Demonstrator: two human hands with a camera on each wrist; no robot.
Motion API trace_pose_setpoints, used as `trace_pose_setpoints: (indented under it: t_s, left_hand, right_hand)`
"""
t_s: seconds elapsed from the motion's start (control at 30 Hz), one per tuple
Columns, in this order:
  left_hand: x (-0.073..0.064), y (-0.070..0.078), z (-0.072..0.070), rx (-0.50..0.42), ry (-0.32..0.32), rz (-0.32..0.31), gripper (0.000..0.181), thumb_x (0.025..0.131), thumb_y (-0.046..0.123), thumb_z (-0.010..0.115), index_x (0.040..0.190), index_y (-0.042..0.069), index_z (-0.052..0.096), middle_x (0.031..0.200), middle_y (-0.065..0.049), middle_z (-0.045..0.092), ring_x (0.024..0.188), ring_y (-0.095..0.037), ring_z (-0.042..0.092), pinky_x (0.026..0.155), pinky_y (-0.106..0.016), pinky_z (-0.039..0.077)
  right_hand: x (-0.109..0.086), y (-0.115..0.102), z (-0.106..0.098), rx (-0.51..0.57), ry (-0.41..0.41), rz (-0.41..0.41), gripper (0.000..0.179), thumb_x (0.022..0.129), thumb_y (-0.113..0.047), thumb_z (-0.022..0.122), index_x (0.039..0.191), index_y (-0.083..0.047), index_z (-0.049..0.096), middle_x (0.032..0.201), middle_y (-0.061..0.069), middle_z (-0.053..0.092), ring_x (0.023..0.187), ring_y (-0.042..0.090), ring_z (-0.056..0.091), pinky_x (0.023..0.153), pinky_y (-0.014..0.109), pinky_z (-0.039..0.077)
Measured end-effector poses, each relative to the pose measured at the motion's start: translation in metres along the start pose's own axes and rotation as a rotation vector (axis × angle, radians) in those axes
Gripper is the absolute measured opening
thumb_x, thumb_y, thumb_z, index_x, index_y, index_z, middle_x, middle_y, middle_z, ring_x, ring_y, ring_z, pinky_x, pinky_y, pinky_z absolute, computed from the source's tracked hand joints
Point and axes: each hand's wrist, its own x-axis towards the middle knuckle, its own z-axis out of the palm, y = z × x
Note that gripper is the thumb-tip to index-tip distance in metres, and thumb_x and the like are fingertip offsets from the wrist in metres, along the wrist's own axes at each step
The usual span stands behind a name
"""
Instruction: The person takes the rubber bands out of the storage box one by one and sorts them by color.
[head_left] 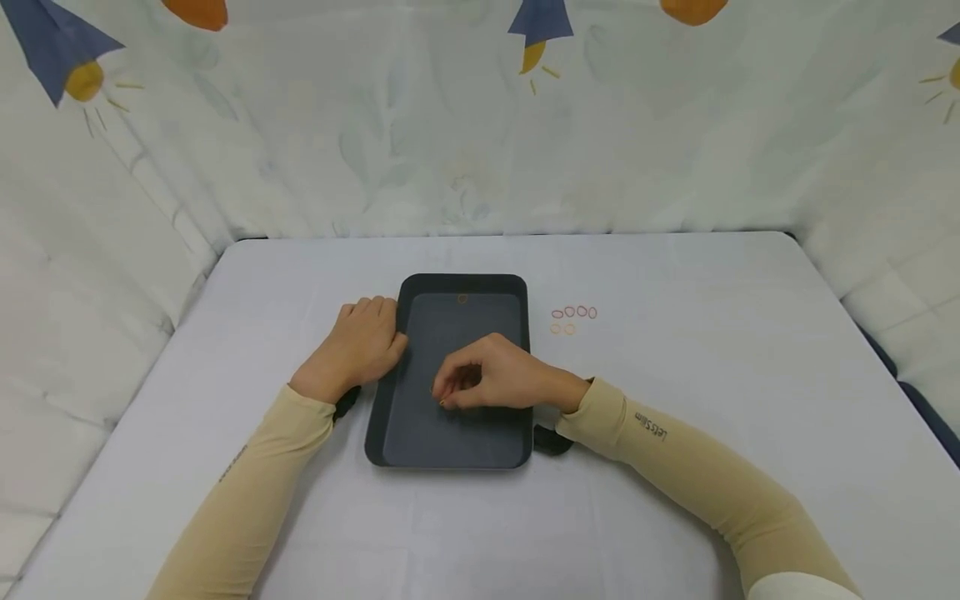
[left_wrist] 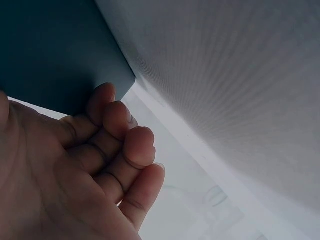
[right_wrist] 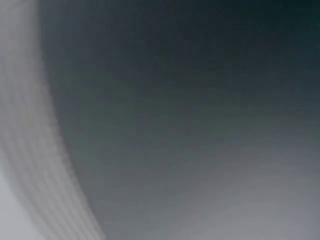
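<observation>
A dark grey rectangular tray (head_left: 450,450) lies on the table, long side pointing away from me. At its left side my left hand (head_left: 362,346) grips the edge, thumb at the rim; in the left wrist view its curled fingers (left_wrist: 139,145) meet the tray's outer wall (left_wrist: 45,55). Over the middle of the tray, my right hand (head_left: 491,375) pinches a tiny orange rubber band (head_left: 442,403), mostly hidden by the fingertips. Another orange rubber band (head_left: 462,298) is at the tray's far end. The right wrist view is a dark blur without the hand.
Right of the tray, a row of several red rubber bands (head_left: 582,312) lies on the white tablecloth (head_left: 675,333), with two orange rubber bands (head_left: 570,329) below it. A patterned white curtain (head_left: 450,125) hangs behind the table's far edge.
</observation>
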Motion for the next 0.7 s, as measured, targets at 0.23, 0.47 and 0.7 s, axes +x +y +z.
trace_pose_setpoints:
  t_s: [0.23, 0.47, 0.7]
  left_hand:
    - [0.0, 0.0, 0.001, 0.008, 0.0, 0.0, 0.025, 0.1, 0.02, 0.041, 0.107, -0.002, 0.051, 0.096, -0.014, 0.055, 0.098, -0.037, 0.053, 0.097, -0.058, 0.039]
    - [0.008, 0.004, 0.002, 0.026, 0.008, 0.008, 0.024, 0.099, 0.02, 0.041, 0.105, -0.002, 0.05, 0.095, -0.014, 0.054, 0.098, -0.037, 0.053, 0.098, -0.057, 0.039]
    - [0.016, 0.003, 0.004, 0.038, 0.013, 0.01, 0.025, 0.1, 0.021, 0.039, 0.104, -0.002, 0.05, 0.096, -0.015, 0.054, 0.1, -0.037, 0.053, 0.097, -0.057, 0.038]
  right_hand:
    - [-0.002, -0.002, -0.001, 0.092, 0.084, -0.034, 0.011, 0.088, -0.009, 0.08, 0.1, -0.009, 0.079, 0.098, 0.003, 0.079, 0.083, 0.007, 0.071, 0.076, 0.03, 0.061]
    - [-0.012, -0.003, -0.012, 0.117, 0.175, -0.051, 0.012, 0.086, -0.004, 0.081, 0.097, -0.009, 0.078, 0.096, 0.007, 0.079, 0.082, 0.01, 0.072, 0.077, 0.032, 0.062]
    - [-0.024, 0.0, -0.026, 0.111, 0.225, -0.017, 0.013, 0.086, -0.006, 0.082, 0.098, -0.01, 0.079, 0.098, 0.008, 0.079, 0.083, 0.012, 0.073, 0.079, 0.034, 0.062]
